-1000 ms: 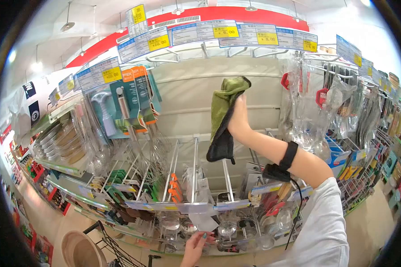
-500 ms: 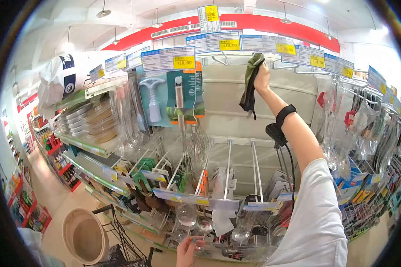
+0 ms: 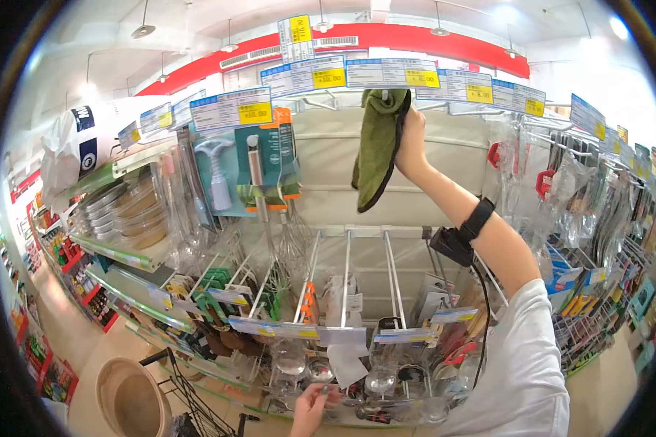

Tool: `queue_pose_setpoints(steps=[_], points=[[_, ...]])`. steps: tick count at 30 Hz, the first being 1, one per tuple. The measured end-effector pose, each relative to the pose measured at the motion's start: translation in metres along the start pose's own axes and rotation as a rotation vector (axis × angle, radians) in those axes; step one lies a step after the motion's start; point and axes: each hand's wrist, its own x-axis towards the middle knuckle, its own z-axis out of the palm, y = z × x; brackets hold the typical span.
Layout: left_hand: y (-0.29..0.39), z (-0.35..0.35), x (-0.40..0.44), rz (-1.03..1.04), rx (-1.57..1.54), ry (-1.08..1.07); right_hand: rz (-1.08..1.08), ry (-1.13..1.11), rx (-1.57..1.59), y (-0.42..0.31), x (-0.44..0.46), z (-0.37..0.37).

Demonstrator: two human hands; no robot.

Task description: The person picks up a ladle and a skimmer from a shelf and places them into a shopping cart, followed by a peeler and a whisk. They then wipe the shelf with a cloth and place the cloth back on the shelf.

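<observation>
My right hand [image 3: 412, 142] is raised to the upper peg row and grips a green cloth [image 3: 379, 149] with dark edging. The cloth hangs down from my fingers beside the hooks, just under the price labels [image 3: 392, 74]. Some of my right fingers are hidden behind it. Low at the bottom centre, my left hand [image 3: 312, 409] is held with its fingers loosely apart and nothing visible in it. In the picture it lies just below ladles in clear wrapping [image 3: 319, 370] on the lower pegs.
Whisks [image 3: 291, 237] and carded kitchen tools [image 3: 215, 175] hang to the left, near stacked round containers [image 3: 135, 211]. Wrapped utensils [image 3: 598, 197] hang on the right. A beige basin [image 3: 133, 399] and a black wire frame [image 3: 197, 397] are at the lower left.
The view has shifted slightly right. The green cloth has turned and spread, so more of its green face shows. My right hand still holds it; my left hand remains low.
</observation>
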Motion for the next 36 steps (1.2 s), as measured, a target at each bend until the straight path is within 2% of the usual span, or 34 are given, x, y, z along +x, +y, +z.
queue_pose_setpoints(steps=[2,3,5,6,7,9,10,12,13,15,16,17,19,21,23,24,25,27,28,30,33,36], points=[[-0.013,0.004,0.007,-0.001,0.074,-0.036,0.327,-0.057,0.593,-0.032,-0.008,-0.005],[-0.015,0.007,0.008,-0.001,0.072,-0.040,0.326,-0.057,0.588,-0.036,-0.013,-0.005],[-0.018,0.011,0.010,0.033,0.042,-0.053,0.120,-0.068,0.372,-0.041,-0.025,-0.006],[-0.016,0.013,0.011,0.036,0.039,-0.054,0.047,-0.038,-0.009,-0.036,-0.035,-0.008],[-0.011,0.015,0.012,0.030,0.057,-0.071,0.045,-0.042,-0.009,-0.025,-0.051,-0.009],[-0.003,0.017,0.010,0.024,0.070,-0.082,0.534,0.058,0.851,-0.007,-0.086,-0.007],[0.002,0.019,0.008,0.016,0.061,-0.062,0.537,0.050,0.853,-0.026,-0.094,-0.003],[0.004,0.017,0.006,0.009,0.047,-0.032,0.926,0.111,0.879,-0.060,-0.103,0.004],[0.004,0.015,0.005,0.005,0.049,-0.034,0.748,0.014,0.756,-0.012,-0.117,0.008],[-0.002,0.008,0.005,0.005,0.053,-0.028,0.475,-0.155,0.530,0.007,-0.114,0.019],[-0.012,0.004,0.005,0.005,0.040,0.009,0.537,-0.101,0.374,0.009,-0.109,0.026],[-0.019,0.000,0.004,0.004,0.025,0.047,0.537,-0.109,0.382,0.012,-0.101,0.032],[-0.012,-0.009,-0.003,0.032,-0.002,0.016,0.382,-0.149,-0.201,0.020,-0.077,0.040],[-0.006,-0.017,-0.010,0.076,-0.042,-0.008,0.254,0.017,-0.062,0.112,-0.046,0.060],[-0.003,-0.024,-0.018,-0.033,-0.105,0.054,0.061,-0.003,-0.743,0.084,-0.026,0.070],[-0.005,-0.027,-0.021,-0.019,-0.119,0.072,0.282,-0.055,-0.739,0.070,-0.013,0.080],[-0.007,-0.031,-0.024,0.008,-0.087,0.134,-0.014,-0.197,-0.963,0.078,-0.012,0.081],[-0.015,-0.042,-0.029,0.048,-0.073,0.209,0.053,-0.092,-0.680,0.079,0.000,0.095],[-0.023,-0.049,-0.031,0.054,-0.078,0.233,0.033,-0.108,-0.679,0.084,0.006,0.099],[-0.028,-0.055,-0.037,0.052,-0.098,0.247,-0.183,-0.072,-0.566,0.098,0.011,0.095],[-0.013,-0.061,-0.046,0.085,-0.035,0.287,-0.258,-0.146,-0.434,0.104,0.018,0.088],[-0.016,-0.062,-0.045,0.011,-0.072,0.284,-0.277,-0.172,-0.352,0.090,0.016,0.085]])
